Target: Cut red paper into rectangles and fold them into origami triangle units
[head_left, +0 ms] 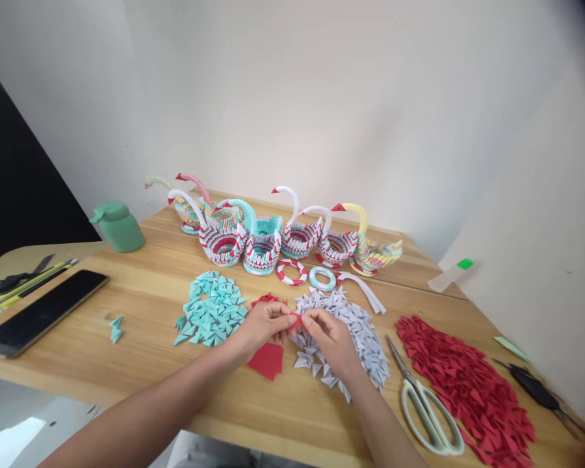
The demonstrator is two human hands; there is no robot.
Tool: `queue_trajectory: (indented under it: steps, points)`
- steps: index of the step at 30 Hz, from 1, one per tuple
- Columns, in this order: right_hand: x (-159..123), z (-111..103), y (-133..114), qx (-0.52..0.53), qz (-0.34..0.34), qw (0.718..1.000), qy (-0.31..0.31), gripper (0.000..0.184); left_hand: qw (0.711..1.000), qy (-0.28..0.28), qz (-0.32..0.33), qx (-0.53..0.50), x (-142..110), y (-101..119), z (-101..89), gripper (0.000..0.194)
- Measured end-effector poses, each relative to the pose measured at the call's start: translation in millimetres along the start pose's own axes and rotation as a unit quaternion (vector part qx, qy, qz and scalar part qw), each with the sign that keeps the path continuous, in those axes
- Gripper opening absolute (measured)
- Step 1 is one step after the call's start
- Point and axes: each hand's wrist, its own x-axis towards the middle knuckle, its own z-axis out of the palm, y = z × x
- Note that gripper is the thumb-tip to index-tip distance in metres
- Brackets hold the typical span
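Over the wooden table (127, 351), my left hand (266, 325) and my right hand (329, 338) meet and pinch a small red paper piece (295, 320) between their fingertips. Both hands are closed on it. Below them lies a flat red paper sheet (267, 361). A pile of teal folded triangles (210, 317) sits left of my left hand. Beneath my right hand spreads a pile of white folded triangles (365, 338). A little red folded heap (266, 299) shows just behind my left hand.
Several paper swans (263, 237) stand in a row at the back, with two paper rings (292, 272) in front. Scissors (426, 406) and a big red triangle pile (468, 383) lie right. A black tablet (43, 312), green bottle (119, 226) and pens sit left.
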Motion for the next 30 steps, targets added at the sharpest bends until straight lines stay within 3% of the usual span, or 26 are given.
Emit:
queue_trajectory:
  steps: [6,11,15,30]
  points:
    - [-2.1,3.1,-0.1,-0.004,-0.008,1.0,-0.005,0.024,0.999,-0.01,0.011,0.03,-1.3,0.9,2.9,0.039]
    - [0.6,4.5,1.7,0.17,0.053,0.984,-0.032,0.03,1.0,-0.016,0.009,-0.024,-2.5,2.4,0.1,0.037]
    - [1.8,6.0,4.8,0.237,0.07,0.968,-0.045,0.028,0.999,-0.013,0.007,-0.044,-2.8,1.8,-0.2,0.035]
    - [2.6,6.2,8.2,0.2,0.077,0.976,-0.018,0.026,0.999,-0.003,0.011,-0.042,-2.2,3.4,1.5,0.037]
